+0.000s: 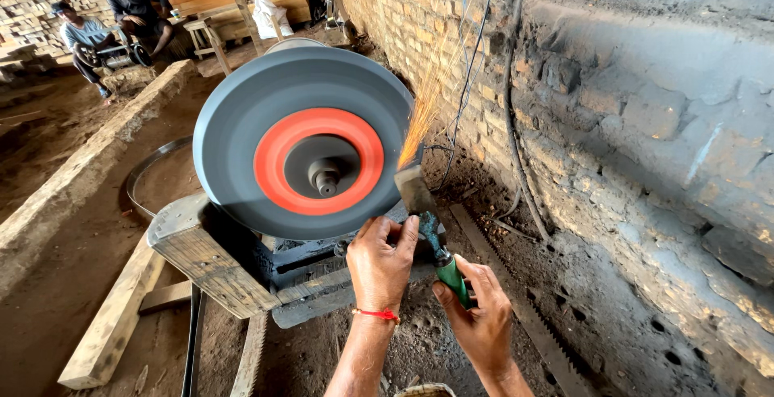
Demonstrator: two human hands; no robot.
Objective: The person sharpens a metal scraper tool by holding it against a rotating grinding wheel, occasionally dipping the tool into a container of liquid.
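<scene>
Two hands clenched on green-handled blade (419,195), left hand (381,264) nearer grinding wheel (302,139), right hand (481,314) gripping handle

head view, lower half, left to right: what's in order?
Wooden beam → wooden stand → left hand → green tool handle in the right hand → saw blade on the ground → brick wall.

The only package I can see is a white plastic sack (268,15). It stands far at the back of the room, against the low wooden bench (284,0) under the stacked planks. It looks soft and bulging, tied at the top. There are no labels, signs or screens.
</scene>
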